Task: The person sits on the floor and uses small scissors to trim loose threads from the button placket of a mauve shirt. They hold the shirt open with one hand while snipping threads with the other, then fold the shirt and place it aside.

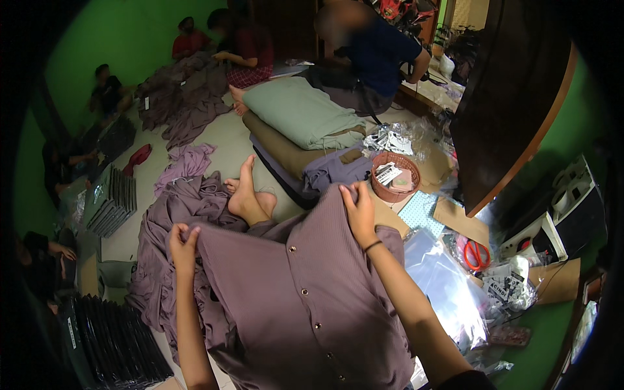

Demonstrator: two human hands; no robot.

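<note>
The mauve shirt (299, 305) lies spread button-side up across the person's lap and the floor, its button row running down the middle. The left hand (183, 244) pinches the cloth at the far left corner; the fingers are clenched on the fabric. The right hand (357, 208) grips the far right corner in the same way, fingers closed over the edge. Both arms are extended, holding the far edge taut.

Judged step: squaring and flattening the shirt ahead of a fold. The next move appears to call for an even pull from both hands, keeping the button row straight and the far edge level, so no crease sets in.

Nearby items: a pile of like-coloured cloth (175, 214) at the left, clear plastic bags (442, 286) at the right, red-handled scissors (476, 255), and a round basket (394, 177) beyond the right hand.
</note>
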